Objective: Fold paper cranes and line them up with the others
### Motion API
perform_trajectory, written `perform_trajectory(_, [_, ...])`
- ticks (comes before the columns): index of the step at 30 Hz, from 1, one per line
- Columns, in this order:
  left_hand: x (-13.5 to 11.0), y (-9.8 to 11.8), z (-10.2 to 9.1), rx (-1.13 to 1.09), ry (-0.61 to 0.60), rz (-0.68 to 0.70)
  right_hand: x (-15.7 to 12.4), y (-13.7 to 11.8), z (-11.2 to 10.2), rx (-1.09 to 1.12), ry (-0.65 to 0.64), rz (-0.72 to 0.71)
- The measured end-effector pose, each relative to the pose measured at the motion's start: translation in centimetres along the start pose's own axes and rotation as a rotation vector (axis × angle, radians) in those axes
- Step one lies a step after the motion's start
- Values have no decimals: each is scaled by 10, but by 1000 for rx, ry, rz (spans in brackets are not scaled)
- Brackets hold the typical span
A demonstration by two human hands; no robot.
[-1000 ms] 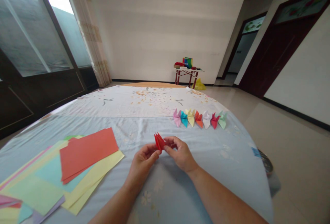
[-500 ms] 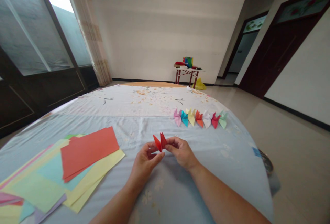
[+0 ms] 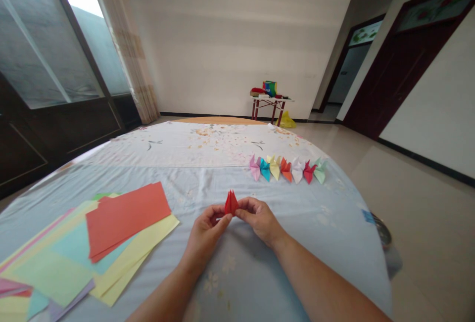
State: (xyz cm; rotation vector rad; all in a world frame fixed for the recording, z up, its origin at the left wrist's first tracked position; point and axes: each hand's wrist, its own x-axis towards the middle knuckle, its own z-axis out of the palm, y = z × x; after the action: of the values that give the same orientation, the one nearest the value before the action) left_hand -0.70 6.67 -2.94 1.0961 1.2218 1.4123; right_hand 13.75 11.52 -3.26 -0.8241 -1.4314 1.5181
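Observation:
Between my two hands stands a small red folded paper piece [image 3: 231,204], its points facing up. My left hand [image 3: 211,226] pinches its lower left edge with thumb and fingers. From the other side, my right hand [image 3: 259,217] grips its lower right edge. Fingers cover parts of both sides. Beyond the hands to the right, a row of several origami cranes [image 3: 285,169] in pink, blue, yellow, orange, white, red and green sits on the cloth. Left of my hands lie red paper sheets [image 3: 129,220] over other coloured sheets [image 3: 59,267].
A light blue cloth [image 3: 297,262] covers the near part of the round table, and a white floral cloth [image 3: 174,144] the far part. A small side table [image 3: 272,99] with items on it stands by the wall. A round object [image 3: 381,230] shows beyond the right edge.
The red folded piece has closed up: its spread left flap now lies against the rest, making a narrow upright shape. My left thumb has shifted slightly up and left.

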Motion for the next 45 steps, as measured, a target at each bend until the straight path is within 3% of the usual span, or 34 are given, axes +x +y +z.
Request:
perform_trajectory(10, [0,2,3,-91,83,-14,0,1,0,-57,-19,-7])
perform_trajectory(15, [-1,4,2,-51,13,-67,-2,0,1,-116,-34,-30])
perform_trajectory(24, [-1,2,0,-7,9,-51,0,1,-1,-63,-15,-34])
perform_trajectory(34, [3,-4,0,70,-21,-81,0,-2,-4,-133,-29,65])
perform_trajectory(39, [1,-8,0,307,41,-17,-4,6,-6,-503,37,12])
perform_trajectory(45, [-4,-5,-3,825,-86,205,-8,6,-2,-833,46,-63])
